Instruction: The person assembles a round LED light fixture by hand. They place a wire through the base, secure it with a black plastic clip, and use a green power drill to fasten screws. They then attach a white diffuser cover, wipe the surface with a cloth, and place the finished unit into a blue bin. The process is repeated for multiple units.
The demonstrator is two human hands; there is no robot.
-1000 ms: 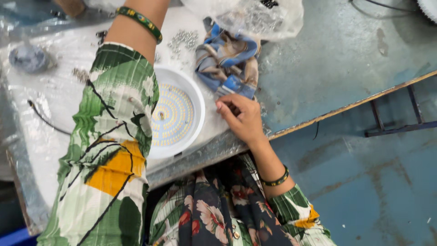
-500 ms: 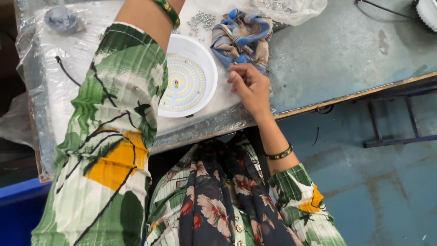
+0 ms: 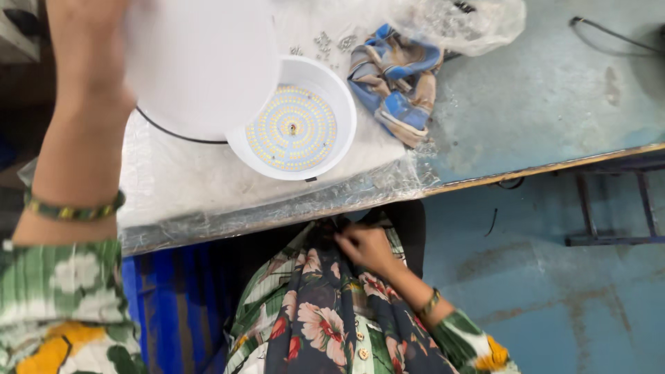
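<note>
The left hand [image 3: 104, 41] is raised over the table [image 3: 540, 118], only partly in view, and seems to hold a white round cover [image 3: 201, 66]; how its fingers close cannot be told. Beneath the cover, near the table's front edge, sits a white round lamp housing [image 3: 339, 114] with its disc of small lights facing up. The right hand [image 3: 367, 248] rests in the lap below the table edge, fingers curled together on the flowered cloth. A blue rag [image 3: 395, 79] lies just beside the housing.

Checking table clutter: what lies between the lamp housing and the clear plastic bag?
In the head view, a crumpled blue-and-tan cloth lies between the lamp housing and the bag, with small screws near the housing's top.
</note>
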